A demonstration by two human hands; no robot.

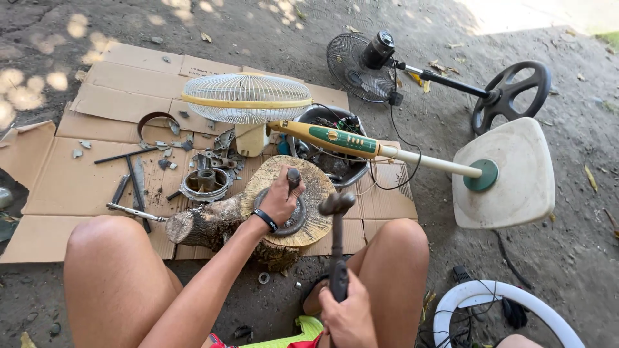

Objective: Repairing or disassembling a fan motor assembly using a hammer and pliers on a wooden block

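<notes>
A wide sheet of flattened cardboard (pixel 77 187) covers the dirt, and nearly everything sits around the round wood block (pixel 309 212) at its near edge, between the person's bare knees. Behind the block lies a toppled cream pedestal fan (pixel 248 96), its cage to the back left and its pole running off to the right to a square base with a green collar (pixel 509 174). Farther back and to the right of the block lies a second, black fan with a ring-shaped base (pixel 367 61). Directly behind the block, under the cream fan's pole, a dark bowl (pixel 332 158) holds wires and small parts. To the right of the block and nearer the person, a white ring guard (pixel 496 303) rests on the ground.

A log (pixel 206 222) butts against the block's left side. Left of the block sits a round motor housing (pixel 205 183), with long metal tools (pixel 132 187) beyond it.

On top of the block rests a dark metal ring part (pixel 298 219). The left hand (pixel 278 200) is wrapped tight round a short punch-like tool (pixel 293 177) standing upright on that ring, the ring directly beneath the fist. The right hand (pixel 351 316) is clamped on the handle of a hammer (pixel 336 241), whose head hangs just right of the punch, raised above the block.
</notes>
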